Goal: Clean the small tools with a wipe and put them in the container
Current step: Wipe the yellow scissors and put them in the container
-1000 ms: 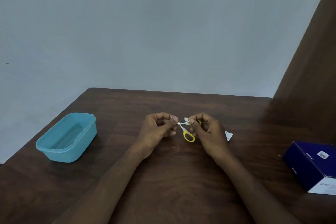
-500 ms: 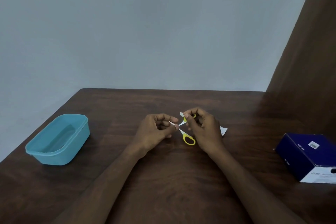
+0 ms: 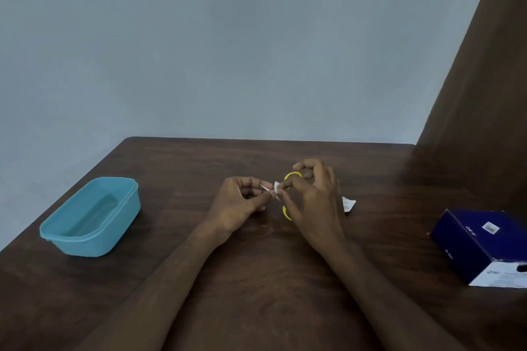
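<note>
- The small scissors with yellow plastic loop handles are held up just above the middle of the table, between the person's two hands; one yellow loop shows above the right fingers and part of the other peeks out below them, with the thin metal blades pointing left.
- The dark brown wooden table carries everything here, its far edge running along a plain grey-blue wall.
- A dark brown panel rises at the right side, beyond the table's corner.
- The navy blue cardboard box with a white end face sits near the right edge of the table, well apart from the hands.
- The light blue rectangular plastic container stands open on the left part of the table, well apart from the scissors; I see nothing in it.
- The right hand has its fingers curled around the scissors by the handles, and pinches a small white wipe against the blades.
- The left hand is curled, its thumb and forefinger pinching the blade tips.
- A small torn white sachet with printed text lies flat on the table just beside the right hand.
</note>
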A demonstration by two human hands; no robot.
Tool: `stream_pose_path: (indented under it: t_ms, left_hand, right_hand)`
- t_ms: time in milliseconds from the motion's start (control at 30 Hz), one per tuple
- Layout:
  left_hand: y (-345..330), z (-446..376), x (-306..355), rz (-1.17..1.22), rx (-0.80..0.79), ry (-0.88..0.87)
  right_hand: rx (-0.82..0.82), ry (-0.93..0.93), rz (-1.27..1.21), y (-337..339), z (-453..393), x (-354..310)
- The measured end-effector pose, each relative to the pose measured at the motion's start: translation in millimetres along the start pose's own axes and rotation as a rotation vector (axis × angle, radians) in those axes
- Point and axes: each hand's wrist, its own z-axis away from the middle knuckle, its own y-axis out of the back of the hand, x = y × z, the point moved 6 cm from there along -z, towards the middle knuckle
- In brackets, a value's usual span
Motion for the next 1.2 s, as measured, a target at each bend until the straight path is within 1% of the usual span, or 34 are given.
stream_pose_path:
  t_ms: [67,100,200,233,333,400,467,500,533,600,767,800,900,1000,1033,1133,1200]
  left_hand:
    - [1,0,-1,0.001,0.020,0.008]
    - [2,0,-1,0.003,0.030,0.011]
    - [2,-1,0,0.022,0.037,0.012]
    - [2,0,0,0.028,0.039,0.016]
    - [4,0,0,0.052,0.060,0.032]
    - [5,0,0,0.054,0.067,0.035]
    - [5,1,1,0.046,0.072,0.032]
    - [5,0,1,0.042,0.074,0.030]
    - [6,0,1,0.040,0.077,0.029]
    - [7,0,1,0.044,0.087,0.026]
    - [5,3,4,-0.013,0.062,-0.017]
    - [3,4,4,-0.036,0.044,-0.031]
    - [1,5,6,-0.071,0.018,-0.055]
    - [2,6,6,-0.075,0.030,-0.056]
    - [2,6,6,-0.078,0.031,-0.055]
    - [1,6,7,-0.085,0.040,-0.059]
    - [2,6,6,-0.076,0.052,-0.058]
  right_hand:
    - [0.067,-0.060,0.026,6,-4,6]
    - [0.088,-0.055,0.022,9,-4,5]
    - [0.037,0.054,0.018,5,-1,-4]
    - [0.017,0.046,0.039,4,0,-4]
    - [0.075,-0.073,0.033,9,-3,4]
    - [0.087,-0.011,-0.004,13,-2,1]
    - [0.011,0.090,0.017,9,1,-8]
    - [-0.029,0.106,0.048,6,3,-10]
    - [-0.054,0.095,0.071,3,4,-10]
    - [-0.044,0.048,0.081,3,4,-6]
    - [0.156,-0.045,0.020,19,0,6]
    - [0.168,-0.052,0.023,19,0,8]
    - [0.134,-0.074,0.079,15,-1,11]
    - [0.186,-0.215,0.123,20,-1,25]
    - [0.198,-0.229,0.105,22,-1,25]
    - [0.119,-0.114,0.041,13,2,15]
    - [0.100,-0.101,0.048,10,3,13]
